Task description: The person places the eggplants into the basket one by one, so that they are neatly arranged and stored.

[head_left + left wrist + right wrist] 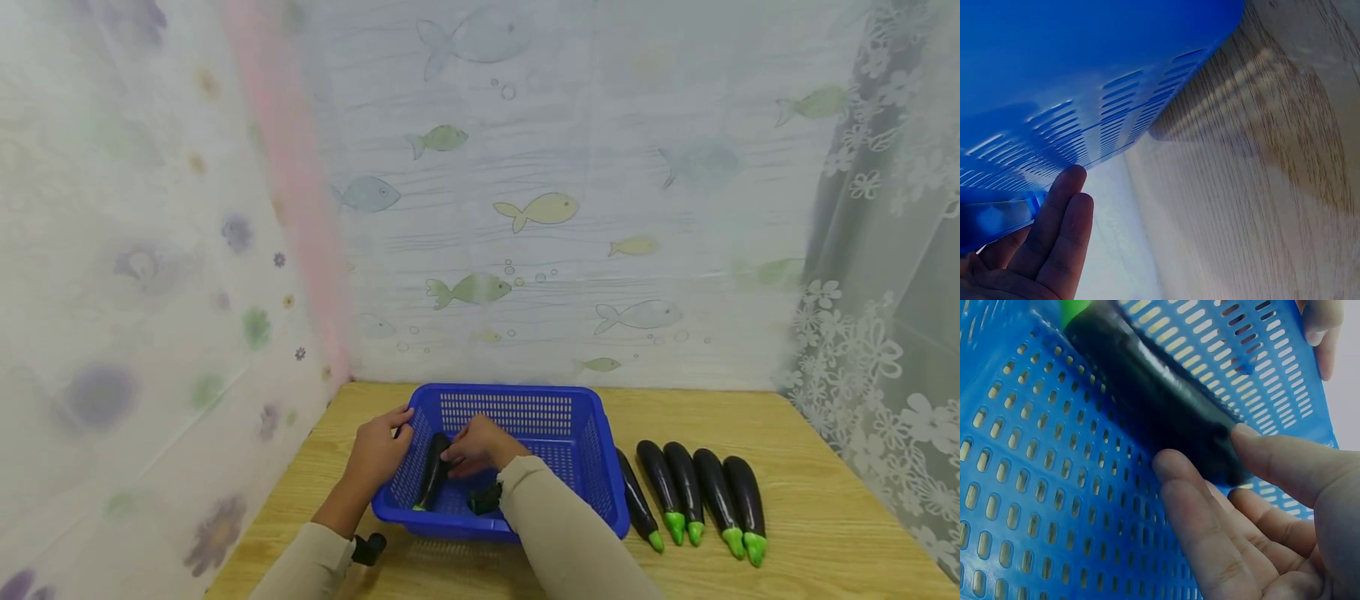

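Note:
My left hand (380, 447) grips the left rim of a blue plastic basket (510, 390); in the left wrist view its fingers (1067, 240) lie against the slotted outer wall. Inside the basket, a dark eggplant (432, 475) lies along the left side, its green stem end toward me. My right hand (480, 446) reaches in at the eggplant's far end. In the right wrist view the thumb touches the eggplant (1160, 394), while the loosely bent fingers (1200, 531) spread beside its end over the perforated floor.
To the right of the basket, several eggplants (684, 483) lie side by side on the wooden table (817, 500), green stems toward me. One eggplant (637, 504) lies right beside the basket's right wall. Fish-patterned curtains (555, 275) hang behind the table.

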Demonstrator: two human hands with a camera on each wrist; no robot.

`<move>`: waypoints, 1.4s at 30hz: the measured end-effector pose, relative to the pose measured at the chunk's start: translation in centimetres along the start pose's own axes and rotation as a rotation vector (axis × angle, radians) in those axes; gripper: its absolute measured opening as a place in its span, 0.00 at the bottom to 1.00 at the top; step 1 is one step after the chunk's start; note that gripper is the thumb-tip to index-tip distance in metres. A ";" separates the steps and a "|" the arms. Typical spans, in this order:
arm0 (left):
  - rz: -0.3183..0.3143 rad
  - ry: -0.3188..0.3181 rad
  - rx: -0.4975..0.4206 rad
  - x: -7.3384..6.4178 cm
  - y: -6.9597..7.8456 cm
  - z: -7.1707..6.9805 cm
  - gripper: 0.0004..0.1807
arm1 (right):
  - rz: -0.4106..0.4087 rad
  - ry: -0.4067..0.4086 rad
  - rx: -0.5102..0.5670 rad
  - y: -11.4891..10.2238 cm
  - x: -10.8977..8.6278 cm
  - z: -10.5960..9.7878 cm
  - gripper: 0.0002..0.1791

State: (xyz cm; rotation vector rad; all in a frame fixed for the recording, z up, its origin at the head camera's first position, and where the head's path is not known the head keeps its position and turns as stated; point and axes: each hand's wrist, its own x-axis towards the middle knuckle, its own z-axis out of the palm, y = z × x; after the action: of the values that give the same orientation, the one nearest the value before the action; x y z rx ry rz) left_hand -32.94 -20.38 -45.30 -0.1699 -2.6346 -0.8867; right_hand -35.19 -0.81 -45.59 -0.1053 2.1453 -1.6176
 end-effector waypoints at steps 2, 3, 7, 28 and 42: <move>0.001 -0.003 -0.008 0.0 0.0 0.0 0.21 | -0.004 -0.013 -0.012 0.0 0.0 0.0 0.11; -0.001 -0.005 -0.015 0.0 0.0 0.1 0.21 | -0.005 -0.018 -0.017 0.0 0.0 0.0 0.11; -0.014 -0.011 -0.027 0.0 0.0 0.0 0.21 | -0.008 -0.031 -0.015 0.1 0.1 -0.1 0.13; 0.038 -0.023 -0.005 -0.2 -0.2 -0.2 0.21 | -0.090 0.081 -0.346 -2.2 -2.3 -1.3 0.31; 0.000 -0.058 -0.040 0.2 -0.2 -0.3 0.21 | -0.235 0.088 -0.322 -3.2 -5.6 -4.2 0.21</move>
State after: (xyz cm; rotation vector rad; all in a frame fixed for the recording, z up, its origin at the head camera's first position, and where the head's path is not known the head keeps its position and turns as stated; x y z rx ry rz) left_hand -33.07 -20.71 -45.14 -0.2083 -2.6715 -0.9482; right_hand -32.49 3.75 -40.00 -0.4062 2.5267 -1.4027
